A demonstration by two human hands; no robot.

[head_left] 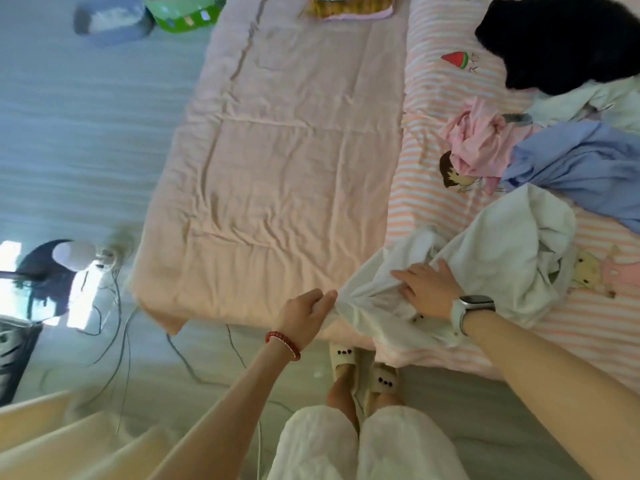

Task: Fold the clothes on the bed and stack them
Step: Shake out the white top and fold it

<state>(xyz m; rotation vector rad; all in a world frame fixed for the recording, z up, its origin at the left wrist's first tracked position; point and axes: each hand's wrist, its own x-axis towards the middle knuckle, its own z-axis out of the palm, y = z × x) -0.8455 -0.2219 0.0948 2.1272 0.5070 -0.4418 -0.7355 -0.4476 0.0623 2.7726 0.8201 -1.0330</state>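
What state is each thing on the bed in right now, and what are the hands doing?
white garment: crumpled, unfolded, at the bed's near edge
left hand: pinches the white garment's corner
right hand: lies flat on the white garment, fingers straight
blue garment: unfolded, in a heap
pink garment: crumpled, beside the blue one
black garment: unfolded heap
pink quilt: spread flat, wrinkled

Two hands, left (306, 315) and right (427, 289). Five loose garments: white (502, 258), blue (581, 168), pink (478, 140), black (561, 39), another white (588, 102). Two slippers (363, 367).
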